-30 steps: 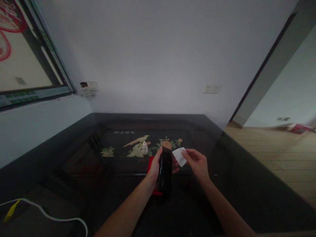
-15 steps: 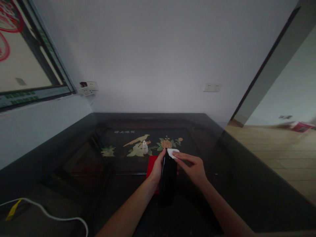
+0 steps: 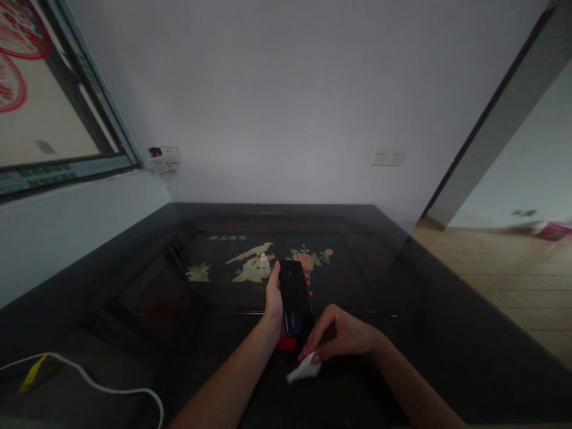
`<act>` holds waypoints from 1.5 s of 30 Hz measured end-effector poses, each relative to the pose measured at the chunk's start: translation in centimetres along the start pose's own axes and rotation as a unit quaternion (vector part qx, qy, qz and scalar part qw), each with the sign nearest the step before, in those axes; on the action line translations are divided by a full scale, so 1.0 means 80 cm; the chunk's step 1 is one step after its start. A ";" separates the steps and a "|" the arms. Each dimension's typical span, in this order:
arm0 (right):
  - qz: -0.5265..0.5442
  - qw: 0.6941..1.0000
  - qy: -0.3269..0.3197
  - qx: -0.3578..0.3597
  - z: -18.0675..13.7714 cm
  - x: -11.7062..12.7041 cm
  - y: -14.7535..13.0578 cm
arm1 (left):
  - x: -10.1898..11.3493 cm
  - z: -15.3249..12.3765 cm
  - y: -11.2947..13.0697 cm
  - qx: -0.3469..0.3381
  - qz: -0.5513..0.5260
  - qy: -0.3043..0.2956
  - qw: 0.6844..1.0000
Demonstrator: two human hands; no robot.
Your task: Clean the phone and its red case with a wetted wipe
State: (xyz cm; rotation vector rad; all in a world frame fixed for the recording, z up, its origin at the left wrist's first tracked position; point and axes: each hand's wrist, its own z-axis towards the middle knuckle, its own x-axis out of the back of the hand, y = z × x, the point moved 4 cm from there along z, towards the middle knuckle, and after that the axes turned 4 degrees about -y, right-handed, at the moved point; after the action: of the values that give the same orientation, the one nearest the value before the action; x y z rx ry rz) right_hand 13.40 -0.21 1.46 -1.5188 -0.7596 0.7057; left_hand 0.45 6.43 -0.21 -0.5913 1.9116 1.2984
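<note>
My left hand (image 3: 274, 298) is wrapped round a black smartphone (image 3: 295, 295), thumb along its left side and fingertips showing at its right edge. The phone's glossy dark face is turned up toward me, with a bluish sheen near its lower end. Between the fingertips of my right hand (image 3: 339, 333) is a crumpled white wipe (image 3: 305, 369), below and to the right of the phone and apart from it. Part of a flat red item (image 3: 286, 343) shows under the phone's lower end; the rest is hidden. A small whitish bottle (image 3: 264, 266) stands upright just beyond my left hand.
The glossy black table (image 3: 370, 375) carries an inlaid bird-and-flower picture. A white cable (image 3: 105, 394) with a yellow tag (image 3: 32, 374) lies at the front left. Wall sockets (image 3: 388, 157) sit above the far edge, and a window (image 3: 53, 89) is at the left.
The phone has been turned from edge-on to face up and shifted slightly left. My right hand with the wipe has moved from the phone's top end down toward me, off the phone.
</note>
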 end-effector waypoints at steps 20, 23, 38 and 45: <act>-0.085 0.809 0.556 0.169 -0.021 0.083 0.009 | -0.013 -0.013 -0.027 0.093 0.057 -0.039 0.993; -0.133 0.856 0.473 0.160 -0.008 0.067 0.007 | -0.009 -0.012 -0.031 0.102 0.063 -0.014 0.993; -0.081 0.994 0.059 0.040 -0.005 -0.001 -0.019 | -0.002 -0.002 -0.014 0.032 0.033 0.038 0.998; -0.033 0.997 -0.035 -0.053 -0.044 -0.050 -0.010 | -0.004 -0.009 -0.016 0.129 -0.024 0.047 0.990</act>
State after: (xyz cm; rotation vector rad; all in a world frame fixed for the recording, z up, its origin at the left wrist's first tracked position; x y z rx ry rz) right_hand 13.79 -5.51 2.57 -1.5650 -0.9080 0.6814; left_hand 1.37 5.22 -0.54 -0.5679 2.0872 0.9879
